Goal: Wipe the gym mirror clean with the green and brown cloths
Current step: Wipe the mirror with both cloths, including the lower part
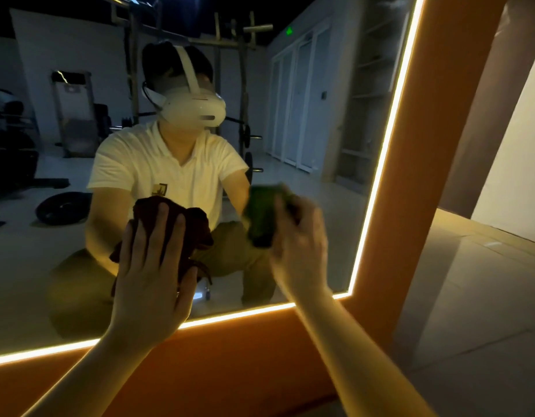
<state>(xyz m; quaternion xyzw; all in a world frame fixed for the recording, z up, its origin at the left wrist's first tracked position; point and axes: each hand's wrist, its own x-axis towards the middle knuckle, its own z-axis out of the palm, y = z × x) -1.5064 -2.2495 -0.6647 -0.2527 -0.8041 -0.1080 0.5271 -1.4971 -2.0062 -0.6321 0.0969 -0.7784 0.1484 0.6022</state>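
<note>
Large wall mirror with glowing light strip along its edge, set in orange frame. Pressed flat to the mirror's lower middle: crumpled dark brown cloth, under left hand, fingers straight and slightly spread, palm on the fabric. Nearer the mirror's lower right corner: folded green cloth, against the glass, under right hand. Heavily motion-blurred there; fingers probably laid over the cloth's right edge, but cannot tell whether curled or straight. Both cloths apart from each other, above the mirror's bottom edge.
</note>
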